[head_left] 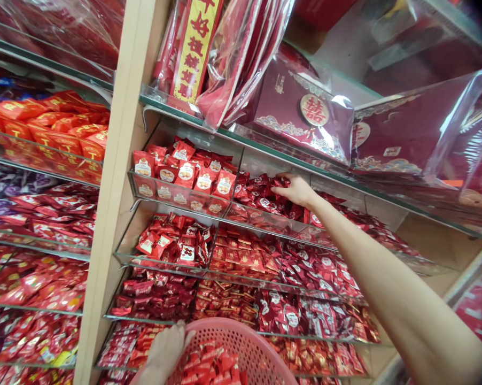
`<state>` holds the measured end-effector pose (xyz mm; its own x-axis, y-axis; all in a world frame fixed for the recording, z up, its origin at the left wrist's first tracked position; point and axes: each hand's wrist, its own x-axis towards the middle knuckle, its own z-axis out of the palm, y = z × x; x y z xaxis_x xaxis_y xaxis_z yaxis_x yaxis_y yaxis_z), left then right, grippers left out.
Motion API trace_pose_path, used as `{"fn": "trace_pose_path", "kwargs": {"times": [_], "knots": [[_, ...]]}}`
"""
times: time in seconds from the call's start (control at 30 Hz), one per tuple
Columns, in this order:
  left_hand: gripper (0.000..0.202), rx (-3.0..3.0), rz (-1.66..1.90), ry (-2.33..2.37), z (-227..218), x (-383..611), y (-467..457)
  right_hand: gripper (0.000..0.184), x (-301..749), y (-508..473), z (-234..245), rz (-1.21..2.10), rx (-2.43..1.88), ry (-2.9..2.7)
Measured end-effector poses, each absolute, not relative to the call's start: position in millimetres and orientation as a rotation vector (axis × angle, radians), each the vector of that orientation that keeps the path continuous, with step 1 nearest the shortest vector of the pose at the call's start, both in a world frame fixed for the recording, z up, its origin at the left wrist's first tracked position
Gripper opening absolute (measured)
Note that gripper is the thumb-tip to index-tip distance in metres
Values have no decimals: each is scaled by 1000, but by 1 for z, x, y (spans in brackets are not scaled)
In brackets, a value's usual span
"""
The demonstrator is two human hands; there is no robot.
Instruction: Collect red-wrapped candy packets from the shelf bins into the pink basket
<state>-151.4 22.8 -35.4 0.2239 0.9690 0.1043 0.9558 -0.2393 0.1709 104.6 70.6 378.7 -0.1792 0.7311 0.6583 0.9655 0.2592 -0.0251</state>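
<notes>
My left hand (166,347) grips the rim of a pink perforated plastic basket (261,350) at the bottom of the view. Inside the basket lies a heap of small red wrapped packets (211,366). My right hand (293,189) reaches into an upper shelf bin of dark red wrapped packets (261,188). Its fingers are apart and bent toward the packets, and nothing shows between them. Left of that bin, brighter red packets with white labels (186,171) fill another compartment.
Clear dividers and a front lip (177,199) bound the upper bins. Above my right hand runs a glass shelf (233,133) with purple boxes (301,107) in clear wrap. A pale wooden post (108,187) separates the left shelves, where orange packets (52,128) lie.
</notes>
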Motion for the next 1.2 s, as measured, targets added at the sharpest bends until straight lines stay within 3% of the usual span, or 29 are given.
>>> {"fn": "trace_pose_path", "kwargs": {"times": [0.33, 0.6, 0.83, 1.2], "knots": [[53, 2435, 316, 1912, -37, -152, 23, 38, 47, 35, 397, 138, -2074, -1848], [57, 2456, 337, 1887, -40, -152, 23, 65, 44, 70, 386, 76, -2205, -1836], [55, 2416, 312, 1894, -30, -152, 19, 50, 56, 87, 385, 2, -2016, -2061], [53, 2494, 306, 1898, -35, -151, 22, 47, 30, 64, 377, -37, -2246, -1983]]}}
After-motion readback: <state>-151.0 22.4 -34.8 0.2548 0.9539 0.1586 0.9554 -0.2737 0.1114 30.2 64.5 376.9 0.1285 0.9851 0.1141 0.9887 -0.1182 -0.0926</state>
